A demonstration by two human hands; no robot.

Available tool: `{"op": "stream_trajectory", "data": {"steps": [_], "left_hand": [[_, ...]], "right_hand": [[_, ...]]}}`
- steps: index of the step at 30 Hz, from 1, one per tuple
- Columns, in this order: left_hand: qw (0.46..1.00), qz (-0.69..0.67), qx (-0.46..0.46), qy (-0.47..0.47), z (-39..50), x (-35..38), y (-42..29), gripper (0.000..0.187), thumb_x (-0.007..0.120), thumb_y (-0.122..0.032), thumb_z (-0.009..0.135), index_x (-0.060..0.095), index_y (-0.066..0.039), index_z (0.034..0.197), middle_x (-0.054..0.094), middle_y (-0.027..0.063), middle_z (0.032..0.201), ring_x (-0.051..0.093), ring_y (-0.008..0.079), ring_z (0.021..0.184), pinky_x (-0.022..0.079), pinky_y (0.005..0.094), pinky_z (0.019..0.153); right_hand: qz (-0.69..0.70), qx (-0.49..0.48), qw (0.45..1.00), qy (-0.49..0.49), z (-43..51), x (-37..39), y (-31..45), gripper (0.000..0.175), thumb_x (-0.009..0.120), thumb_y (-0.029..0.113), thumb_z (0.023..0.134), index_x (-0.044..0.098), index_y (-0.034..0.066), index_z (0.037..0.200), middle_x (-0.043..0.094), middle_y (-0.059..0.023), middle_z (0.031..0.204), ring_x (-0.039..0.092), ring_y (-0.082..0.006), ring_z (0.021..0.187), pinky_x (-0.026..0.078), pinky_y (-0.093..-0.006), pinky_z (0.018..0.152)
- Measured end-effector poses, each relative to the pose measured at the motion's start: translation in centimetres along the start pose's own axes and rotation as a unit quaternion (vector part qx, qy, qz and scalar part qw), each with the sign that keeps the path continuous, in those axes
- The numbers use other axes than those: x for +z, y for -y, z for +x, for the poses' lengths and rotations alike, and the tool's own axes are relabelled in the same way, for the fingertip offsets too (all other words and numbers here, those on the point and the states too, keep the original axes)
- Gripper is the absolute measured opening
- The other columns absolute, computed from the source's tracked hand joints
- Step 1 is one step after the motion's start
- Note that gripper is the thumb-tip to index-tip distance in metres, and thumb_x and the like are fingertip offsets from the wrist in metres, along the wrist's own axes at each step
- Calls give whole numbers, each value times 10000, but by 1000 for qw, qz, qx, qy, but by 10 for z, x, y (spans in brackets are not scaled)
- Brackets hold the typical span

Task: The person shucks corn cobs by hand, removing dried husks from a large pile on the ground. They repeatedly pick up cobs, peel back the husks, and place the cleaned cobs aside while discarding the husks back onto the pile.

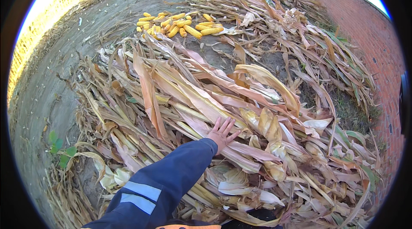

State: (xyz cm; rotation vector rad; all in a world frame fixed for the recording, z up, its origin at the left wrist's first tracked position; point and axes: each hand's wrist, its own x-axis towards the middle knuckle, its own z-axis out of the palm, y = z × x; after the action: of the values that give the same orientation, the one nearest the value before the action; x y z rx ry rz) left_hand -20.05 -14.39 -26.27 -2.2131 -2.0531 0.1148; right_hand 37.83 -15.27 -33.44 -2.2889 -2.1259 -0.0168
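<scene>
My left hand [222, 134], in a dark blue sleeve with two pale reflective bands, reaches in from the lower left. Its palm faces down on or just above dry corn stalks [193, 98], the fingers spread and nothing gripped. Long papery leaves lie across the stalks around it. Right of the fingers is a clump of pale, brown-stained corn husks [268, 126]. My right hand is out of view. Beyond the stalk pile, husked yellow corn cobs [173, 26] lie in a loose heap on the ground.
A second band of corn stalks [309, 42] stretches along a red brick wall [360, 26] at the right. Bare soil [96, 19] spreads to the left, with a small green plant [61, 150] near the pile. A dark object [260, 216] shows under leaves at the bottom.
</scene>
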Motion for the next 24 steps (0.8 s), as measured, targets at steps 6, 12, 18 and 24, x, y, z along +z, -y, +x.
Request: {"op": "stream_trajectory", "data": {"steps": [6, 12, 18, 24], "left_hand": [[985, -139, 68, 74, -120, -34, 2, 1063, 792, -404, 675, 242, -94, 1530, 250, 226, 1561, 238, 342, 1465, 173, 574, 1164], [941, -282, -179, 62, -260, -50, 71, 660, 746, -396, 784, 539, -80, 1325, 332, 253, 1495, 245, 446, 1429, 231, 607, 1139], [947, -149, -279, 53, -338, 5, 99, 856, 751, -390, 713, 432, 31, 1386, 232, 242, 1554, 162, 395, 1472, 172, 517, 1184], [989, 9, -144, -19, -340, 95, 66, 612, 519, -208, 855, 408, 51, 1398, 279, 253, 1541, 240, 370, 1463, 158, 516, 1194]], "right_hand": [[-46, -9, 994, 101, 8, 13, -32, 557, 521, 265, 925, 403, 197, 1465, 400, -147, 1483, 367, -386, 1366, 248, -615, 1108], [-132, -102, 944, 284, -17, -87, 23, 534, 537, 285, 898, 463, 199, 1420, 421, -172, 1463, 408, -389, 1347, 243, -642, 1099], [-88, -238, 960, 117, -59, -247, 193, 463, 684, 249, 800, 582, 40, 1201, 612, -200, 1157, 595, -365, 1072, 467, -466, 923], [49, -540, 835, 95, -106, -146, 354, 732, 732, 392, 788, 472, -62, 1300, 505, -250, 1309, 440, -393, 1269, 330, -491, 1085]]}}
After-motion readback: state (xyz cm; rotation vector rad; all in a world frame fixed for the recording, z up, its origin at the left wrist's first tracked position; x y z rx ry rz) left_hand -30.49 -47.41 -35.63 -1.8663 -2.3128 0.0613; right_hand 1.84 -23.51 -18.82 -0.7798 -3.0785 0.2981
